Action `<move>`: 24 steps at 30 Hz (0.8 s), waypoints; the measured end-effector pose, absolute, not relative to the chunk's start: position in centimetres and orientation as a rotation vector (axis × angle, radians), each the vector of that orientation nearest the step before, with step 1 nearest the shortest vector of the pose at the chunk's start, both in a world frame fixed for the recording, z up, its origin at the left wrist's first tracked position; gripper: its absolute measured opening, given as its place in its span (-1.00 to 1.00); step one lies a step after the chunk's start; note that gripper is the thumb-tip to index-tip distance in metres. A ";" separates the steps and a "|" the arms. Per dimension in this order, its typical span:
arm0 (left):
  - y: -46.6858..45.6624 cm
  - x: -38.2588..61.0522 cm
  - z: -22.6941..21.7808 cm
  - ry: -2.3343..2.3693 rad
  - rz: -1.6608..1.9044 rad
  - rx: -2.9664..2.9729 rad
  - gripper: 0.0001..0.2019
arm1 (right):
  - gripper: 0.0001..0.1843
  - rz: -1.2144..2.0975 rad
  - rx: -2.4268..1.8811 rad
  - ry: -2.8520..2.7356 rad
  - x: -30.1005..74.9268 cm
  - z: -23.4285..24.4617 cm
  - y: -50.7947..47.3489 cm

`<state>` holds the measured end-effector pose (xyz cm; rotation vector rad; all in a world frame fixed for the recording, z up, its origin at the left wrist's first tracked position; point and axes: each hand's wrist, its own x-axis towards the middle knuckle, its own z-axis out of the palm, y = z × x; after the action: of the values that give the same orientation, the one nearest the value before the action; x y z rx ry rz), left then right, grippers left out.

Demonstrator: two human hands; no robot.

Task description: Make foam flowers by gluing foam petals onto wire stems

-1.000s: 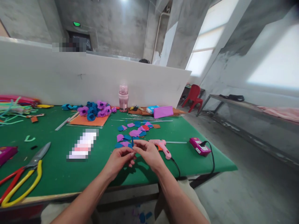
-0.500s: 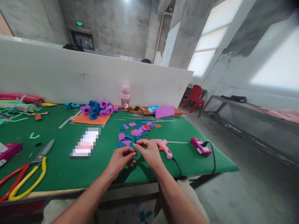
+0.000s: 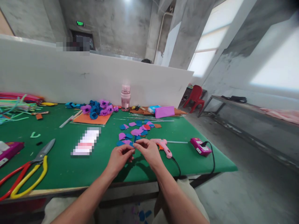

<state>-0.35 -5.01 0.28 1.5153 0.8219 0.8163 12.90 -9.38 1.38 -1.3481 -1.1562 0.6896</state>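
Note:
My left hand [image 3: 119,157] and my right hand [image 3: 148,151] meet above the near part of the green table [image 3: 70,168]. Both pinch a small blue felt piece [image 3: 135,142] between their fingertips; only a sliver of it shows. Just beyond the hands lie several loose blue and purple felt petals [image 3: 134,132]. A pink glue gun [image 3: 163,147] rests on the table right beside my right hand, its black cord running off the front edge.
Large scissors with red and yellow handles [image 3: 28,172] lie at the near left. Finished purple and blue felt flowers [image 3: 97,109] sit on an orange sheet, a pink bottle [image 3: 125,96] behind them. A pink power strip [image 3: 200,147] lies at right. A white partition [image 3: 70,77] backs the table.
The hands stayed together at the same spot; the blue piece that stood up between the fingertips a second ago now sits lower, mostly hidden by the fingers.

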 end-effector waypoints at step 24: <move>-4.1 -1.3 1.0 0.889 0.949 1.565 -0.79 | -0.74 0.538 -1.365 -1.199 12.8 1.8 -9.2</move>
<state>-1.25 -4.08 1.01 1.5646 0.8891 0.9486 12.81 -9.22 1.80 -1.3649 -1.1993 0.5384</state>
